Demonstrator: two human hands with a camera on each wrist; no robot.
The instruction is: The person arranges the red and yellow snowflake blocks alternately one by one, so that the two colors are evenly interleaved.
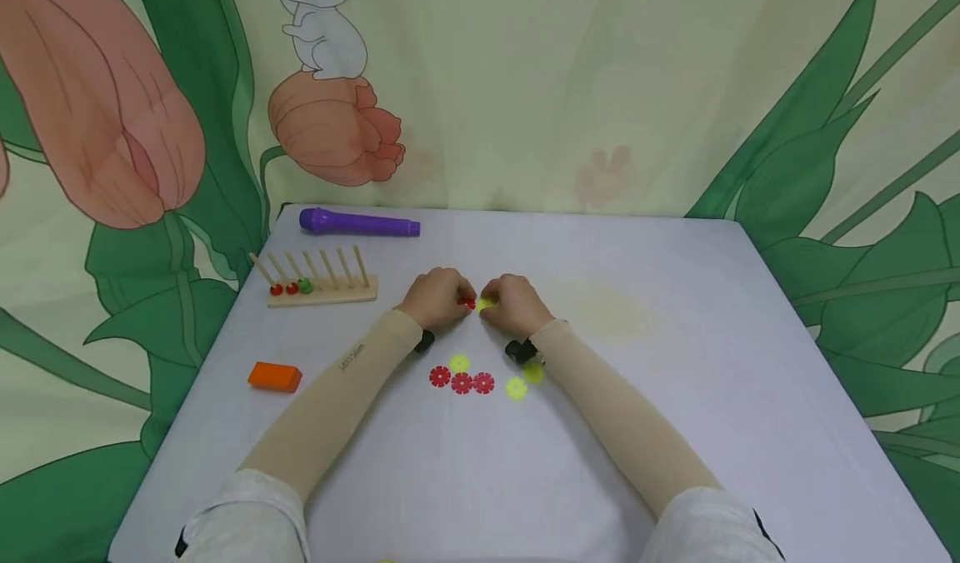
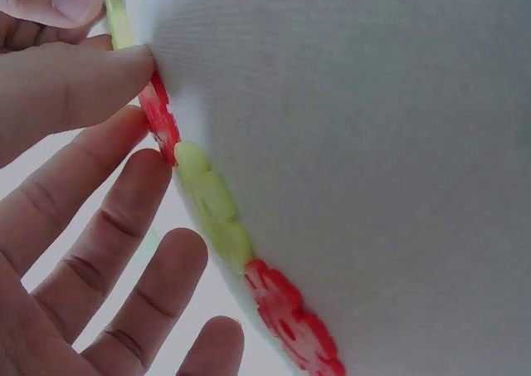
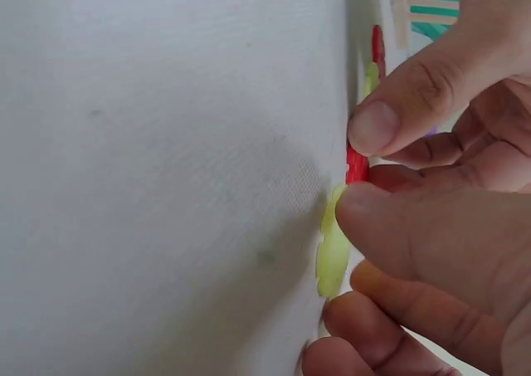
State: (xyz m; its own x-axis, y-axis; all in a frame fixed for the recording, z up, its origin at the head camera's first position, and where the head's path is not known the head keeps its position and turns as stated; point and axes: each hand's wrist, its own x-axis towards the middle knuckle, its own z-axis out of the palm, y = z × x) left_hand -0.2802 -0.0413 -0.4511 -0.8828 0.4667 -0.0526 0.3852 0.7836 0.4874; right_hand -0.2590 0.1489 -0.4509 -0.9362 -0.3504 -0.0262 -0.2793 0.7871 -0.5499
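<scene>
Both hands meet near the middle of the white table. With thumb and fingers, my left hand (image 1: 442, 296) pinches a red snowflake disc (image 2: 160, 117). My right hand (image 1: 516, 306) pinches a yellow snowflake disc (image 3: 333, 247) against it. In the wrist views these two stand edge-on, in line with another yellow disc (image 2: 214, 208) and another red disc (image 2: 292, 319); the joints between them are partly hidden by fingers. Nearer on the table lie several loose red discs (image 1: 462, 383) and yellow discs (image 1: 516, 388), one partly covered by the right wrist.
A wooden peg stand (image 1: 322, 296) with red and green beads stands at the left. Behind it lies a purple toy microphone (image 1: 360, 222). An orange block (image 1: 274, 376) sits near the left edge. A printed curtain (image 1: 510, 88) hangs behind the table (image 1: 675, 296).
</scene>
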